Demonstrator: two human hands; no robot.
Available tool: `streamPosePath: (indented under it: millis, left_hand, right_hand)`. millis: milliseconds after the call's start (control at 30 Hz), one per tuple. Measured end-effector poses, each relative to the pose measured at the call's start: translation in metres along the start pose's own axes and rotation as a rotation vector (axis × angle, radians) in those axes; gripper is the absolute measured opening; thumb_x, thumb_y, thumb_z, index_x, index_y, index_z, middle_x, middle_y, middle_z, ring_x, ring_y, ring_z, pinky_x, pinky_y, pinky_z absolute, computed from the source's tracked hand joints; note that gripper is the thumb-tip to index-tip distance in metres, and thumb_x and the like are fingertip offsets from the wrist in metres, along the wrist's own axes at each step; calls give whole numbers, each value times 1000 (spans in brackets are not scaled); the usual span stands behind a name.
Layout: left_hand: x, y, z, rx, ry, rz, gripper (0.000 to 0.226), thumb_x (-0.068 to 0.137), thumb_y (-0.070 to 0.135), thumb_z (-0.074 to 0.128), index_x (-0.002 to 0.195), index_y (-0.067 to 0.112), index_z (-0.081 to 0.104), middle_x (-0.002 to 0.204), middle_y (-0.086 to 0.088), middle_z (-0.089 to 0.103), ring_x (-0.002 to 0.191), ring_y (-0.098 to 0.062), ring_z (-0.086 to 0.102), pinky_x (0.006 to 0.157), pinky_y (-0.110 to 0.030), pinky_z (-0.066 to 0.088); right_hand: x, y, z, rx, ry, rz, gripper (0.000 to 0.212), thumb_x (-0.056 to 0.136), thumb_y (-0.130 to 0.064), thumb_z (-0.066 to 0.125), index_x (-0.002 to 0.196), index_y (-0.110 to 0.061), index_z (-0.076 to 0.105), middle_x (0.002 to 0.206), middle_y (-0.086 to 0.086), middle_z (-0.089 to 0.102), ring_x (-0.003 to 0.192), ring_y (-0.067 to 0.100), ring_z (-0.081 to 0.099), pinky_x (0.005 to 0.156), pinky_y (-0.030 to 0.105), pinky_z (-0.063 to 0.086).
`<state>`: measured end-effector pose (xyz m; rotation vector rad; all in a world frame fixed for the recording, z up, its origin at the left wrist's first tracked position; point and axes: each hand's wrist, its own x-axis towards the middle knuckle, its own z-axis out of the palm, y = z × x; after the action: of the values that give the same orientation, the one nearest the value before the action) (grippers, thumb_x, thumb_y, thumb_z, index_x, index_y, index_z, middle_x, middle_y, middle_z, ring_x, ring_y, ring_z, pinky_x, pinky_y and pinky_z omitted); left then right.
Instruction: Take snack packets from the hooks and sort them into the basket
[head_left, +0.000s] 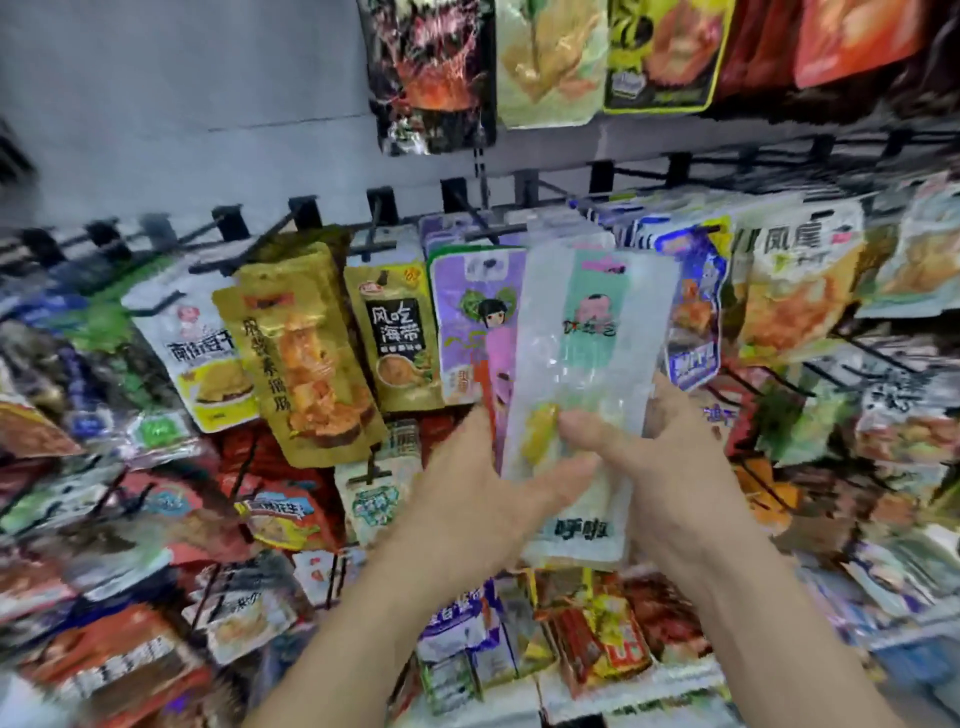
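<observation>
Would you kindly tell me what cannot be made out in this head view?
- Basket: outside the head view entirely.
- Translucent white snack packet with teal label: its top edge is blurred, so whether it is on a black wire hook is unclear.
- Left hand and right hand: fingers hidden behind that packet.
- Packets at the left edge: print smeared by blur.

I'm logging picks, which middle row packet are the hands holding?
The clear white packet with the teal panel, right of the purple cartoon-girl packet: left hand and right hand grip its lower end; others hang untouched.
</observation>
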<state>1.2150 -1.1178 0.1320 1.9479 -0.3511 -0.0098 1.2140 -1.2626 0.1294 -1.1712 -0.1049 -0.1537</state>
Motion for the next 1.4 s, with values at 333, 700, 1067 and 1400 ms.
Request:
streamPosePath:
  millis: [333, 700, 1067, 1400]
  left_hand:
    - [-1, 8, -4, -542, 181, -84, 35, 86, 40, 54, 95, 11, 73, 98, -12, 74, 91, -29, 71, 80, -48, 56]
    - [6, 10, -7, -566, 216, 94, 36, 74, 40, 67, 95, 12, 77, 100, -13, 74, 93, -30, 70, 81, -42, 57]
    - [16, 22, -35, -73, 673, 235, 21, 101, 25, 45, 83, 25, 55, 70, -5, 57, 61, -15, 48, 57, -39, 42]
    - [21, 46, -54, -193, 654, 253, 30, 101, 8, 42, 101, 33, 60, 59, 3, 53, 49, -22, 36, 46, -33, 28]
  right_hand:
    - [19, -10, 4, 95, -196, 26, 31, 62, -11, 74, 92, -11, 73, 95, 15, 75, 80, 30, 73, 65, 39, 59]
    - [29, -2, -2, 488, -372, 129, 47, 56, -16, 89, 98, -6, 71, 83, 10, 74, 70, 21, 72, 62, 30, 58]
    - [40, -21, -11, 257, -364, 46, 48, 60, -17, 84, 106, -9, 68, 93, 11, 74, 78, 25, 72, 66, 38, 58]
    - [42, -37, 7, -19, -269, 8, 34, 71, -1, 66, 104, -9, 65, 98, 16, 74, 85, 33, 72, 69, 44, 60]
